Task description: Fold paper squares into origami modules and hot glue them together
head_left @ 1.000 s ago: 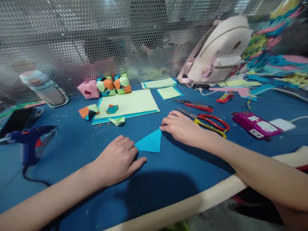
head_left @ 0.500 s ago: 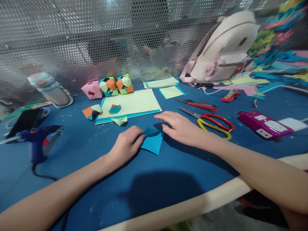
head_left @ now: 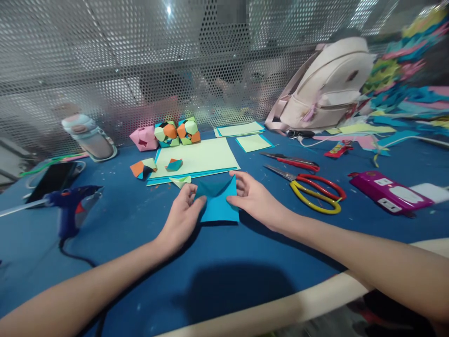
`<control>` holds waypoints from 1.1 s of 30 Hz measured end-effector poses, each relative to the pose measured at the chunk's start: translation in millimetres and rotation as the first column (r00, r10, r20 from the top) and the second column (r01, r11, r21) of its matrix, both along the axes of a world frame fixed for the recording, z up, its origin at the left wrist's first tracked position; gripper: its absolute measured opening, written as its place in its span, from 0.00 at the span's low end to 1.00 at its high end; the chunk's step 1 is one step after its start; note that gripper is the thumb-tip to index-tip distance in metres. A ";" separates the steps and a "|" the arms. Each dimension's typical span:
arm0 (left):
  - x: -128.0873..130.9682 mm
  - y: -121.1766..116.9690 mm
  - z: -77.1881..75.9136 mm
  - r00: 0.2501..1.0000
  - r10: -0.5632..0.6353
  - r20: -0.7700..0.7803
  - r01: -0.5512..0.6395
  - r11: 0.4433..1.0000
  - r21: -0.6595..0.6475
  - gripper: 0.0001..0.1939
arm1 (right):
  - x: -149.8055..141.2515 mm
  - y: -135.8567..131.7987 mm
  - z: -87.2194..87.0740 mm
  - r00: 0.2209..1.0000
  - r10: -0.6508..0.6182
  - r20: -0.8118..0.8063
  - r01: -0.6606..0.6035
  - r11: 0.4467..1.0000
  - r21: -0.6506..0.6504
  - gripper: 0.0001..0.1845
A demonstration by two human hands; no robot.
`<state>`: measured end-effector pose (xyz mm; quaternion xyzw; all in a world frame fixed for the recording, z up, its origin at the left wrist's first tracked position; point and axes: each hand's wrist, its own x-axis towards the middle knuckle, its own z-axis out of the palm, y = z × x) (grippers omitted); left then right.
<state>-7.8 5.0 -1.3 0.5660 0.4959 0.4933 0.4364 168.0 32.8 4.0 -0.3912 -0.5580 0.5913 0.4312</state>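
Observation:
Between my hands is a square of blue paper point(head_left: 220, 206), its far edge bent up at the corners and dipping in the middle. My left hand point(head_left: 183, 213) pinches its left side between thumb and fingers. On the right side, my right hand point(head_left: 257, 199) grips the paper with the thumb in front. Just beyond the paper lie a small folded pale green piece point(head_left: 180, 181) and a blue-and-orange folded piece point(head_left: 174, 164). Pale green sheets point(head_left: 206, 154) with blue ones underneath lie behind them.
Red-and-yellow scissors point(head_left: 315, 189) and red-handled scissors point(head_left: 294, 161) lie right, near a purple device point(head_left: 391, 192). A blue glue gun point(head_left: 72, 210), phone point(head_left: 52, 180) and bottle point(head_left: 89, 138) stand left. Folded paper balls point(head_left: 166, 134) and a backpack point(head_left: 328, 89) sit behind.
The blue paper has turned square to me and its far edge has come up. Both hands have closed on its sides. The whole view has shifted slightly.

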 end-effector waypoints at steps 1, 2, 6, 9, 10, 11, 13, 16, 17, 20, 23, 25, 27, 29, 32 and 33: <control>1.4 -0.6 0.5 0.993 -0.015 0.121 0.022 0.998 -0.055 0.07 | 0.5 0.8 -1.6 1.000 -0.014 0.016 0.014 1.000 0.024 0.31; 3.2 -1.2 1.7 0.973 -0.020 0.231 0.047 0.993 -0.111 0.09 | 1.2 1.7 -2.9 0.999 -0.026 0.039 0.024 0.998 0.050 0.32; 9.8 -2.7 9.7 0.884 0.034 0.466 0.110 0.954 -0.278 0.13 | 2.7 1.4 -4.2 0.995 -0.004 0.096 -0.009 0.991 0.135 0.31; 11.0 -2.8 12.8 0.860 0.077 0.504 0.128 0.924 -0.361 0.11 | 1.3 -2.4 -3.0 0.995 0.037 0.094 -0.050 0.987 0.149 0.28; 10.6 -2.8 12.8 0.860 0.087 0.502 0.127 0.917 -0.378 0.10 | 0.7 -3.4 -2.9 0.995 0.042 0.093 -0.055 0.988 0.145 0.27; 10.0 -2.9 12.4 0.863 0.095 0.496 0.122 0.913 -0.388 0.08 | 0.3 -4.3 -2.8 0.994 0.042 0.099 -0.055 0.989 0.139 0.26; 8.5 -3.3 11.1 0.875 0.096 0.474 0.113 0.913 -0.393 0.06 | -0.1 -5.2 -2.7 0.992 0.032 0.123 -0.049 0.990 0.131 0.24; 6.9 -4.6 8.9 0.894 0.062 0.444 0.126 0.915 -0.382 0.08 | 0.1 -5.9 -1.4 0.991 0.046 0.129 -0.062 0.990 0.124 0.18; 6.7 -5.1 8.3 0.895 0.045 0.444 0.142 0.914 -0.380 0.10 | 0.3 -6.1 -0.8 0.991 0.057 0.123 -0.072 0.990 0.118 0.16; 6.8 -7.0 7.1 0.893 0.009 0.450 0.182 0.907 -0.380 0.15 | 1.6 -6.7 -0.1 0.987 0.050 0.152 -0.066 0.992 0.104 0.16; 7.3 -9.3 6.9 0.899 -0.015 0.438 0.201 0.902 -0.383 0.15 | 3.4 -6.6 -2.1 0.976 0.005 0.219 -0.031 0.993 0.115 0.16; 7.3 -10.7 7.3 0.905 -0.037 0.424 0.213 0.901 -0.378 0.15 | 4.7 -6.4 -3.0 0.969 -0.015 0.247 -0.021 0.990 0.142 0.17; 7.2 -11.6 7.9 0.913 -0.052 0.404 0.214 0.904 -0.370 0.14 | 5.7 -6.4 -2.1 0.962 -0.016 0.273 -0.032 0.985 0.170 0.16; 6.8 -12.2 8.5 0.928 -0.057 0.368 0.200 0.909 -0.365 0.14 | 6.4 -6.9 1.0 0.952 0.000 0.305 -0.058 0.982 0.180 0.13; 6.4 -12.6 9.6 0.945 -0.075 0.319 0.189 0.920 -0.344 0.13 | 7.0 -8.3 6.3 0.927 -0.003 0.376 -0.072 0.980 0.185 0.12; 6.3 -12.8 9.9 0.948 -0.082 0.308 0.190 0.923 -0.336 0.13 | 7.1 -8.7 7.3 0.919 -0.011 0.395 -0.070 0.979 0.190 0.13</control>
